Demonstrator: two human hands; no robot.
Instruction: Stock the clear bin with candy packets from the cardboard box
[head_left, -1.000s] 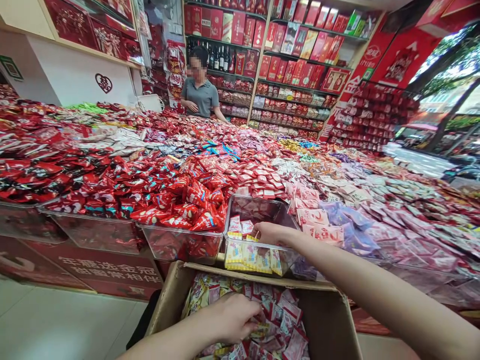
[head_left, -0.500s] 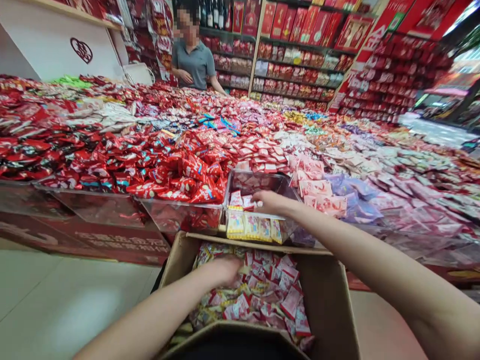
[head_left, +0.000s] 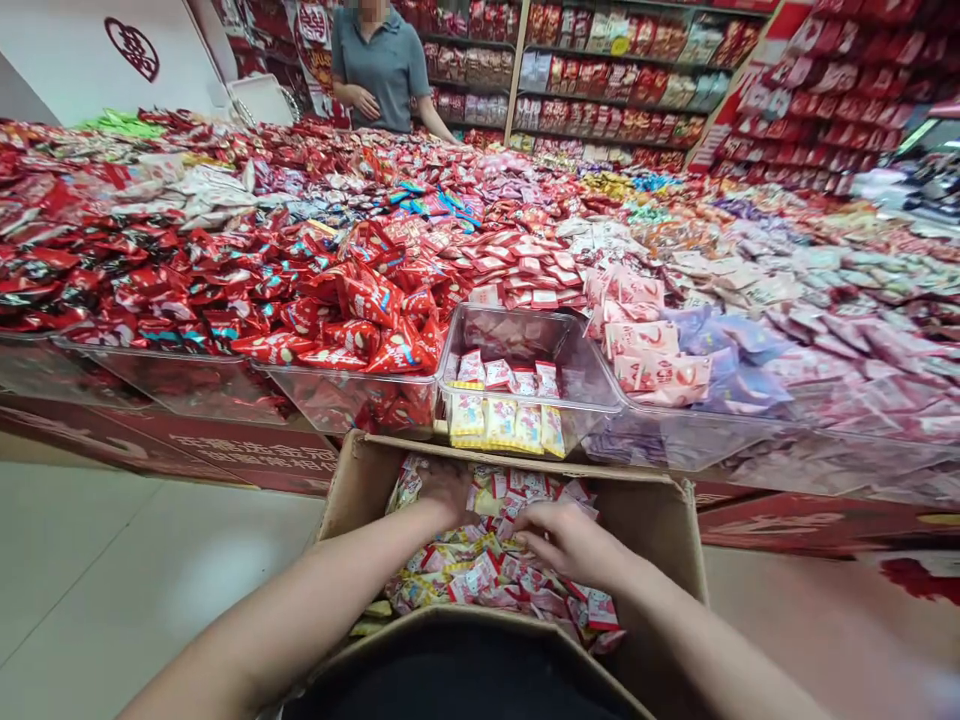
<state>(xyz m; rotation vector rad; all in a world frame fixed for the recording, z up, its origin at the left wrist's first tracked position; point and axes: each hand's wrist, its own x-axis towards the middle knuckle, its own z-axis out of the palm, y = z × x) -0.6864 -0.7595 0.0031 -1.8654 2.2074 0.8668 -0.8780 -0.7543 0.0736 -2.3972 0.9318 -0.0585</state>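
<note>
An open cardboard box (head_left: 679, 540) stands at the front, holding small pink, red and yellow wrapped packets (head_left: 480, 580). My left hand (head_left: 448, 492) is among the packets at the box's back left; its fingers are blurred and partly hidden. Over the middle of the packets is my right hand (head_left: 559, 535), its fingers curled downward, and what they hold, if anything, is too small to make out. Just behind the box, a clear plastic bin (head_left: 577, 385) contains a row of yellow-and-white packets (head_left: 502, 425) with several pink-and-white packets (head_left: 499, 375) behind them.
Red packets (head_left: 375, 310) are heaped left of the bin, pink and purple ones (head_left: 735, 370) to its right. A person in a grey shirt (head_left: 386, 65) stands behind the display. Stocked shelves (head_left: 600, 90) line the back.
My right hand has left the clear bin and come down into the box. More pink-and-white packets show in the bin. My left hand has shifted slightly up and left; the view tilts lower.
</note>
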